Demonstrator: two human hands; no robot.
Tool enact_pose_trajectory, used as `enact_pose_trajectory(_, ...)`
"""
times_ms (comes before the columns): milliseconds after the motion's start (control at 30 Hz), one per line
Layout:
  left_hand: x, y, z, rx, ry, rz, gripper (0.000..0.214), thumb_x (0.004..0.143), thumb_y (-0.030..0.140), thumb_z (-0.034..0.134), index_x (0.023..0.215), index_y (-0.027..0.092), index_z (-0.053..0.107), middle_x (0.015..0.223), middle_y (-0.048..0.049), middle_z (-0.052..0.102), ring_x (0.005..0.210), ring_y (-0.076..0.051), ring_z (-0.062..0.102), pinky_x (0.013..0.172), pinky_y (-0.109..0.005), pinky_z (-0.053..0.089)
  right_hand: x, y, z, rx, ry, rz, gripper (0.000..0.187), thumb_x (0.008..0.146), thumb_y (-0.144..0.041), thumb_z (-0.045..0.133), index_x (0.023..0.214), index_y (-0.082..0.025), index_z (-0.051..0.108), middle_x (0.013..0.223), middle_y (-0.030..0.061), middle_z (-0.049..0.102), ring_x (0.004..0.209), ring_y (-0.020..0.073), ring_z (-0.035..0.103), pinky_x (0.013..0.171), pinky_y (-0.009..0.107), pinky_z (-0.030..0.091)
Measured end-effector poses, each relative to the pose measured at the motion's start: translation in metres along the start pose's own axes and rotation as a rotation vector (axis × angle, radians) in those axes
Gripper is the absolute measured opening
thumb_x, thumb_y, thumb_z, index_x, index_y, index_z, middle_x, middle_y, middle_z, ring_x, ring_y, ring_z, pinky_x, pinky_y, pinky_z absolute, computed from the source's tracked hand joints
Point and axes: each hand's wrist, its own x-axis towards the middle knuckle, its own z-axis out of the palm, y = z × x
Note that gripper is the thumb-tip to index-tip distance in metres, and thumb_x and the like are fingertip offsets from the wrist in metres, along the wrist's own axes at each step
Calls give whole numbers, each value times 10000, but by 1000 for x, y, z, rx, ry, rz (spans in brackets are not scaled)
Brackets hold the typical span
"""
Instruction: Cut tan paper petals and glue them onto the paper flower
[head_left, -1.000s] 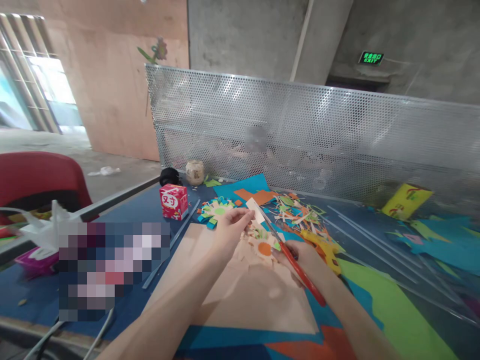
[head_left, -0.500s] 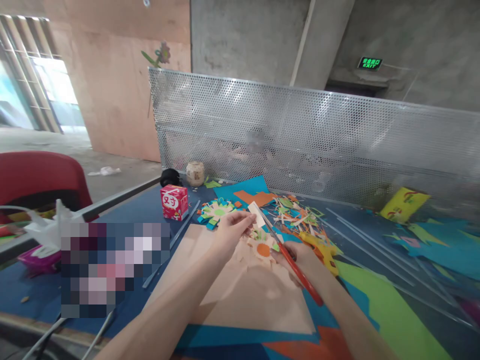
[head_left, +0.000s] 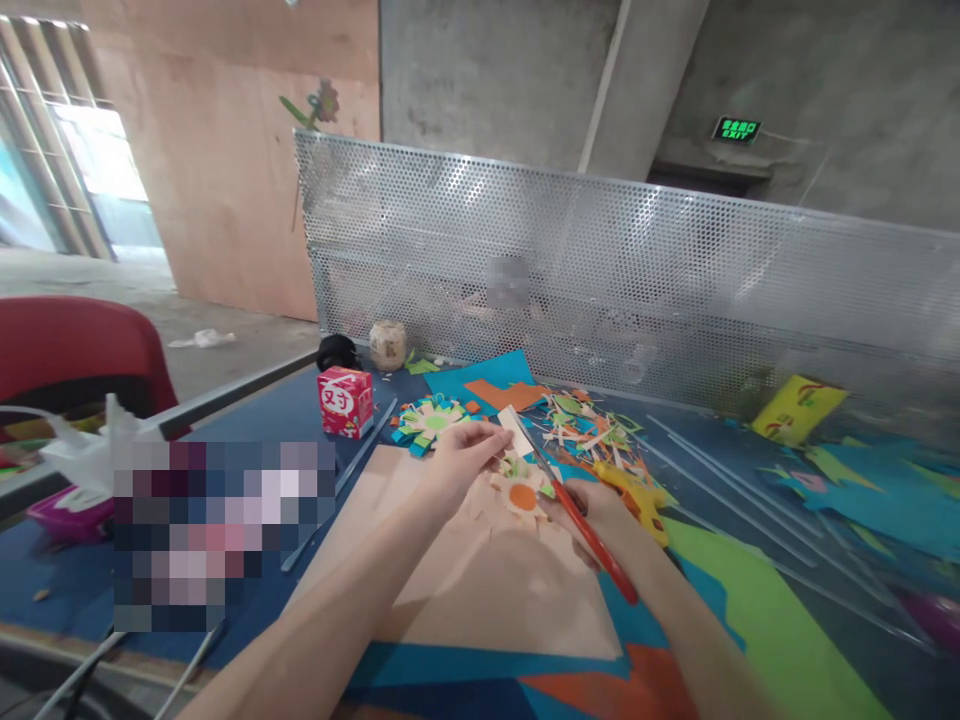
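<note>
Between the closed fingers of my left hand (head_left: pixel 469 455) is a small pale strip of paper (head_left: pixel 514 432). My right hand (head_left: pixel 592 515) grips red-handled scissors (head_left: pixel 592 535), their blades lying along the strip's right edge. Whether the blades are parted I cannot make out. Just below both hands, a paper flower with an orange centre (head_left: pixel 523 497) lies on a large peach sheet (head_left: pixel 502 600). Behind my left hand rests a second paper flower, blue, cream and green (head_left: pixel 433 422).
Paper scraps (head_left: pixel 592 425) are heaped behind my hands. A yellow glue gun (head_left: pixel 639 503) lies right of my right hand. Clear sticks (head_left: pixel 735 505) and green paper (head_left: pixel 757 610) are farther right. A red box (head_left: pixel 345 402) and a jar (head_left: pixel 388 345) stand left, before a perforated metal screen (head_left: pixel 480 220).
The whole view has shifted slightly. My hands, the paper strip and the scissors keep nearly the same places relative to each other.
</note>
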Motion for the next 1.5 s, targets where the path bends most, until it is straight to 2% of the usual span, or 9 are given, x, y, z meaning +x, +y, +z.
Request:
enact_pose_trajectory(200,-3,1,2,12,-63,-11,201,567,298,711,559,132,597,510,13,556,433,-41,451,450,-170,360,-1,1,-1,74,-10,11,338,712,-503,498,598,-199,405,338,-97,316,258,65,359,308,187,239)
enact_pose_trajectory(433,-3,1,1,16,-63,-31,212,557,306,712,553,130,593,514,5,559,431,-45,451,448,-179,351,-3,-7,0,186,-52,170,352,688,-513,517,605,-215,350,316,-103,323,231,81,364,253,175,248)
enact_pose_trajectory(533,2,-2,-2,6,20,-26,237,542,336,711,576,132,596,534,3,562,457,-58,476,456,-183,361,3,0,-4,119,17,180,350,702,-535,482,606,-213,380,315,-103,311,230,85,355,265,188,251)
enact_pose_trajectory(667,15,-7,-13,-28,256,75,284,513,377,709,611,135,598,593,0,572,516,-74,505,443,-175,351,4,7,-21,-138,56,130,354,685,-519,520,556,-198,444,319,-76,317,314,106,411,357,210,271)
enact_pose_trajectory(800,26,-8,-26,-141,453,158,302,476,372,724,609,144,577,606,14,556,530,-64,491,449,-168,339,-10,7,-27,-428,15,41,298,696,-464,529,587,-188,507,522,10,540,525,150,534,448,220,297)
enact_pose_trajectory(1000,26,-2,-30,-235,439,133,309,457,352,728,605,145,552,580,27,536,510,-60,474,432,-175,297,-33,4,-13,-468,-214,-114,227,671,-358,560,826,-193,556,866,59,620,730,169,573,522,210,352)
enact_pose_trajectory(1100,24,0,-28,-251,429,120,296,457,326,728,610,142,554,593,26,535,506,-56,462,426,-175,289,-36,-2,-14,-444,-206,-185,270,667,-328,569,906,-204,554,974,55,594,812,173,566,591,220,393)
enact_pose_trajectory(1300,25,1,-29,-251,422,107,298,458,326,730,604,138,551,593,18,532,498,-54,454,421,-173,295,-4,-18,-13,-654,70,-299,202,797,-209,446,937,-178,588,1006,73,603,949,170,544,787,248,391)
enact_pose_trajectory(1500,26,2,-33,-294,431,89,315,438,317,740,614,136,553,588,21,546,475,-41,448,413,-161,281,37,-18,17,-833,3,-265,196,745,-70,476,861,-130,622,927,133,638,888,222,585,719,261,406)
